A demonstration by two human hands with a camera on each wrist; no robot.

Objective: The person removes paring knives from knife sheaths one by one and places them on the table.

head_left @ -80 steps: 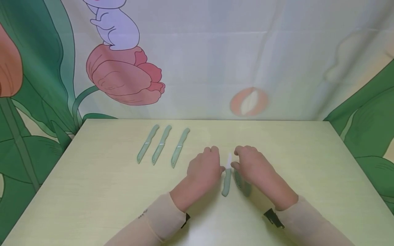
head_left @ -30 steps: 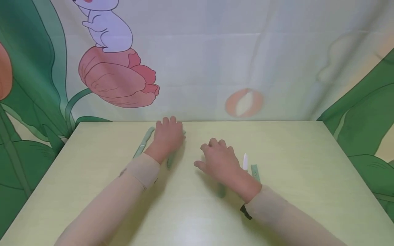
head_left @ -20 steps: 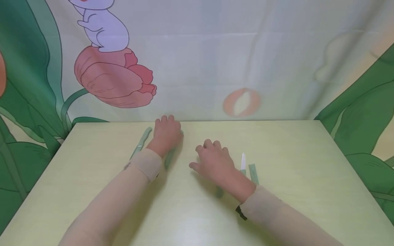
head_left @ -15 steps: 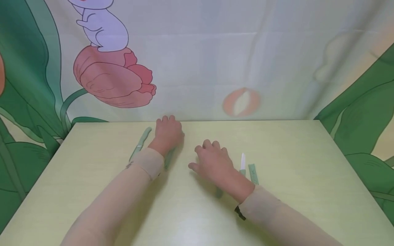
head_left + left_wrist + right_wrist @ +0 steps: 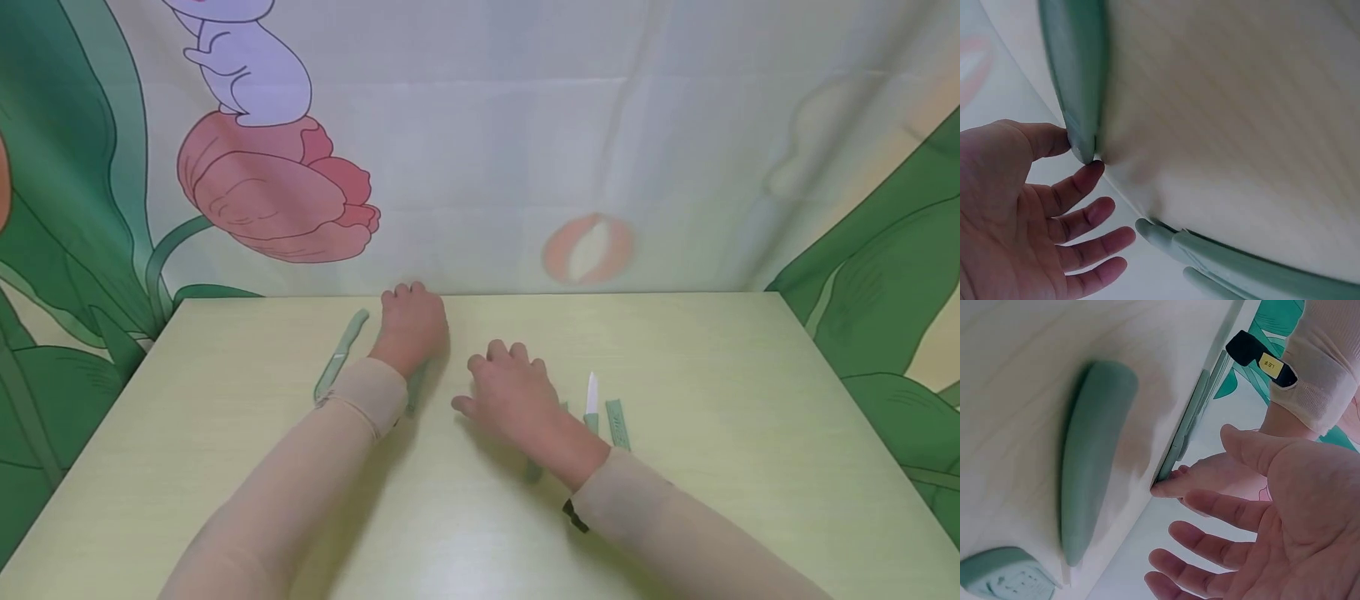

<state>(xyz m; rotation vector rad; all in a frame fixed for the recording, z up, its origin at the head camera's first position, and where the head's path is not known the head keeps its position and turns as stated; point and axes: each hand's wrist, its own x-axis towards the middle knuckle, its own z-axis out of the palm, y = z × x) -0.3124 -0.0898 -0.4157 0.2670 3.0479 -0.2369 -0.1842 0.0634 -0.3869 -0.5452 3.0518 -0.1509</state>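
My left hand (image 5: 414,325) reaches to the table's back edge, over a sheathed green knife (image 5: 415,393) that it mostly hides. In the left wrist view, its thumb and index finger pinch the end of that knife (image 5: 1079,69), the other fingers spread apart. My right hand (image 5: 517,392) hovers over the table, fingers parted and holding nothing. Behind its wrist lies a green handle (image 5: 533,471), partly hidden. To its right are a knife with a bare white blade (image 5: 592,396) and a flat green sheath (image 5: 618,425). Its wrist view shows a green handle (image 5: 1094,462) close by.
A sheathed green knife (image 5: 341,354) lies to the left of my left hand, its tip by the sleeve. Another sits mostly hidden beside it. The pale table (image 5: 705,358) ends at a printed curtain (image 5: 465,150) along its back edge.
From beside the bare-bladed knife, my left hand has gone left and back to the row of sheathed knives. My right hand has shifted left. Over the last half second both barely move.
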